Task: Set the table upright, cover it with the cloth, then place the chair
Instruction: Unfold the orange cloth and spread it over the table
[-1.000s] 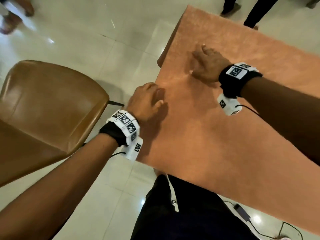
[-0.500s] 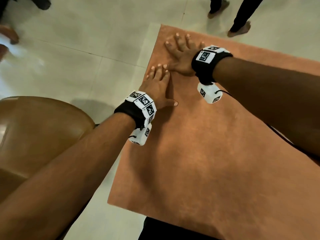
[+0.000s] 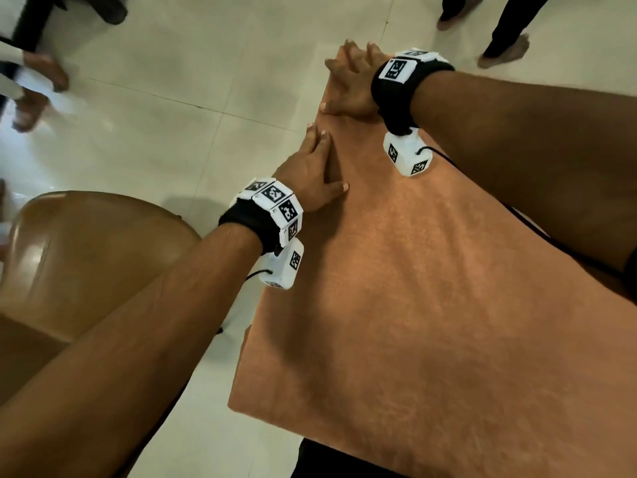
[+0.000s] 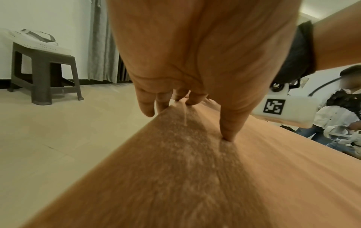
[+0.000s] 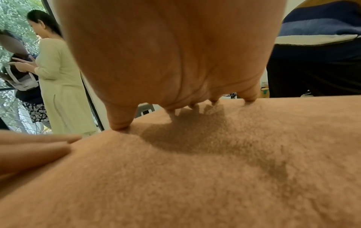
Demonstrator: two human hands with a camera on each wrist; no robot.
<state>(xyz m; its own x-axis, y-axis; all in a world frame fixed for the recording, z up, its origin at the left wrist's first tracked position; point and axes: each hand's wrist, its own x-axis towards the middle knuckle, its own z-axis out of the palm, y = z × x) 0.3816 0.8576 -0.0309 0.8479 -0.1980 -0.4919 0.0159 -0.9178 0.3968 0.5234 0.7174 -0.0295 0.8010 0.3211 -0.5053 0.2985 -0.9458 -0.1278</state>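
An orange-brown fuzzy cloth (image 3: 431, 305) lies flat over the upright table and hides its top. My left hand (image 3: 310, 174) presses on the cloth near its left edge with straight fingers, seen close as the left hand (image 4: 187, 86) whose fingertips touch the cloth (image 4: 175, 177). My right hand (image 3: 355, 81) lies flat at the far left corner, fingers spread. In the right wrist view the right hand (image 5: 175, 95) rests its fingertips on the cloth (image 5: 195, 177). A brown chair (image 3: 86, 257) with a glossy seat stands to the left, beside the table.
Pale tiled floor (image 3: 172, 115) surrounds the table. Other people's feet stand at the far right (image 3: 503, 46) and at the left (image 3: 41, 74). A grey plastic stool (image 4: 43, 64) with a white bag stands by the wall. Two people (image 5: 52, 69) stand near a window.
Both hands slid along the cloth toward the far left corner. The left hand went from curled to flat, and the right hand reached the corner edge.
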